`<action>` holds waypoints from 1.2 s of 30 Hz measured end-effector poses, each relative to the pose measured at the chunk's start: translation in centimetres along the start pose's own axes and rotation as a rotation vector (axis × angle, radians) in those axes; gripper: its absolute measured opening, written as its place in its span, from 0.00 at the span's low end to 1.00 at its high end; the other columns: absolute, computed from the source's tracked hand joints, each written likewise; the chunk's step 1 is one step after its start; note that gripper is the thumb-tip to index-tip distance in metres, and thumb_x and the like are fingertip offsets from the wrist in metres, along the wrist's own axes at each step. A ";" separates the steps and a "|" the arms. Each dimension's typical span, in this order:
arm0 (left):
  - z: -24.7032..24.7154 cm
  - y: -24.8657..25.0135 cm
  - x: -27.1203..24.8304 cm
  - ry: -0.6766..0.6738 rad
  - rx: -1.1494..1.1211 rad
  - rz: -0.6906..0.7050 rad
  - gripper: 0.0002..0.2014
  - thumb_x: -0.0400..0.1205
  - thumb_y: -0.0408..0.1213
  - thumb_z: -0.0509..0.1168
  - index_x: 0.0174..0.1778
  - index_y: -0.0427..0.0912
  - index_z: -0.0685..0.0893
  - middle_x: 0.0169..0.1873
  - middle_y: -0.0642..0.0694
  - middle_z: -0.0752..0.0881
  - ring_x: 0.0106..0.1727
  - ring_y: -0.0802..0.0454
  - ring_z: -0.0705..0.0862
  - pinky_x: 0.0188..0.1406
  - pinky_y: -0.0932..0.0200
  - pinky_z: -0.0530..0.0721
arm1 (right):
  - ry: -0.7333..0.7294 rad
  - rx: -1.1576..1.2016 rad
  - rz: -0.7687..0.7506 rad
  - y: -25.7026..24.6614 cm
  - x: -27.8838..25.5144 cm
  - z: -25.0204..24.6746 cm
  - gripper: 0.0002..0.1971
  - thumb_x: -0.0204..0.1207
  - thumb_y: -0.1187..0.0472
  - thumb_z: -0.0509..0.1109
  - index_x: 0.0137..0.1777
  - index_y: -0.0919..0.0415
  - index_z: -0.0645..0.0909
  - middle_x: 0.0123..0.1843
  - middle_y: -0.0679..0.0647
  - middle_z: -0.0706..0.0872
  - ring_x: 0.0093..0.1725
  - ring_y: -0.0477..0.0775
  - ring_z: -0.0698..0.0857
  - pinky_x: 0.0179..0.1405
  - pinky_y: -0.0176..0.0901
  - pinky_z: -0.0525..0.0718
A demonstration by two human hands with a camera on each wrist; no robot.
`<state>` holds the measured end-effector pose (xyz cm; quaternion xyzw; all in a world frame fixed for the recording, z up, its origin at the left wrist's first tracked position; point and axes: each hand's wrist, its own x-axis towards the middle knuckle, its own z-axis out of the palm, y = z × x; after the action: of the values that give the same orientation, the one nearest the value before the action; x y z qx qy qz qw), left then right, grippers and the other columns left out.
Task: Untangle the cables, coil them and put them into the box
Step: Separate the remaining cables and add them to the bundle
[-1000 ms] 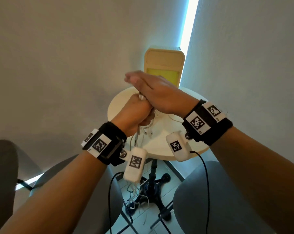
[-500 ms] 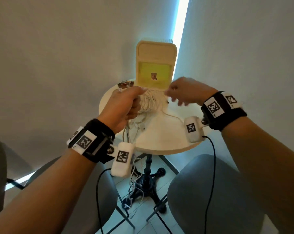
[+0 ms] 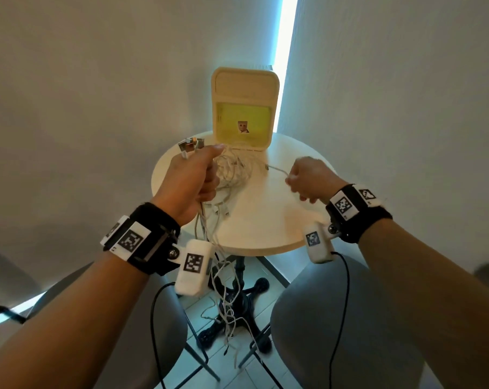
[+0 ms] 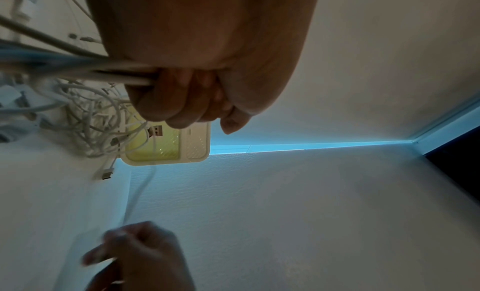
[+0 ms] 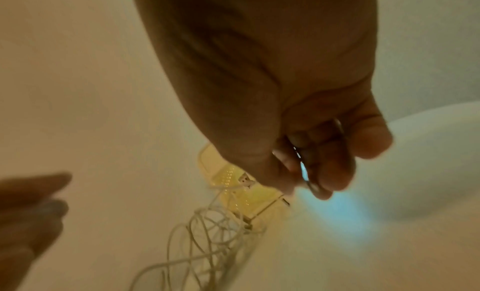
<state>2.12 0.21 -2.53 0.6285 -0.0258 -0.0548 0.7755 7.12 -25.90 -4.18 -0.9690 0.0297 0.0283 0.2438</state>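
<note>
A tangle of white cables (image 3: 235, 169) lies on the round cream table (image 3: 265, 220) in front of the box (image 3: 244, 88), a cream case with its lid up and a yellow inside. My left hand (image 3: 201, 175) grips a bundle of cables in a fist, and the USB plugs (image 3: 191, 146) stick out above it. Several strands hang from the fist over the table edge towards the floor (image 3: 223, 290). My right hand (image 3: 296, 181) pinches one thin cable (image 3: 277, 171) drawn out of the tangle to the right. The right wrist view shows that cable (image 5: 303, 172) between my fingertips.
Two grey chair seats (image 3: 336, 318) (image 3: 111, 304) stand close under my arms. The black table base (image 3: 237, 301) is between them on the tiled floor. Walls close in on both sides, with a bright strip (image 3: 286, 51) in the corner. A small picture card (image 3: 243, 127) lies in the box.
My right hand has left the left fist and moved to the right, drawing one cable out of the tangle. The left hand keeps its grip on the bundle.
</note>
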 end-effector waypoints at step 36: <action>2.3 4.7 4.3 -0.110 -0.084 0.012 0.12 0.94 0.41 0.64 0.57 0.36 0.87 0.18 0.56 0.64 0.16 0.60 0.61 0.13 0.65 0.61 | -0.080 0.488 -0.427 -9.7 -4.4 -1.8 0.11 0.92 0.65 0.63 0.54 0.71 0.84 0.39 0.67 0.92 0.29 0.57 0.88 0.28 0.52 0.89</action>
<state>6.41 -1.56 2.42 0.5910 -0.0700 -0.0855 0.7990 3.51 -18.03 2.23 -0.8645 -0.1778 0.0064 0.4701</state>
